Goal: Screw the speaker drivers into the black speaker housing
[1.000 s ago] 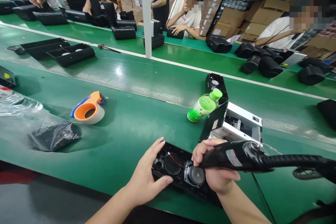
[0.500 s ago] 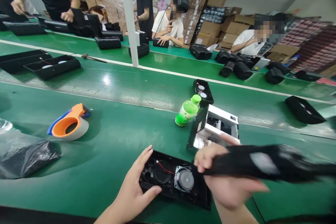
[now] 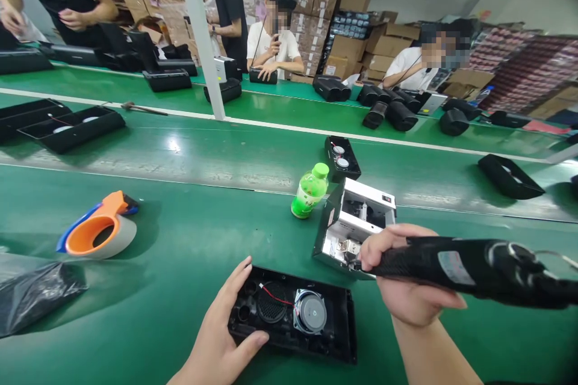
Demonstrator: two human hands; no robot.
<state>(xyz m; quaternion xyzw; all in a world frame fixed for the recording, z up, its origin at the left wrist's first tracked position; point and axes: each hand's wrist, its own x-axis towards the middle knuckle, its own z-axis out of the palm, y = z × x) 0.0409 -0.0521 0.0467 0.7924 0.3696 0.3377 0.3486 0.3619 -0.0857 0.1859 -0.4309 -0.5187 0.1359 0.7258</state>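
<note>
My left hand grips the left end of a black speaker housing, fingers at its upper edge and thumb at its lower edge. The housing lies open side up on the green bench. One round speaker driver sits right of centre in it, and a red wire runs left from it across a round mesh grille. In my right hand is a black electric screwdriver, its tip end pointing left at the front of a white and black screw feeder. My fingers partly hide the tip.
Left of the feeder stands a green-capped bottle. An orange and blue tape dispenser and a black plastic bag lie at left. Beyond, a black housing with two drivers and another black housing rest on the belt. Several people work opposite.
The screwdriver in my right hand has moved from above the speaker housing's right end to the front of the screw feeder. My left hand stays at the housing; the view has shifted slightly.
</note>
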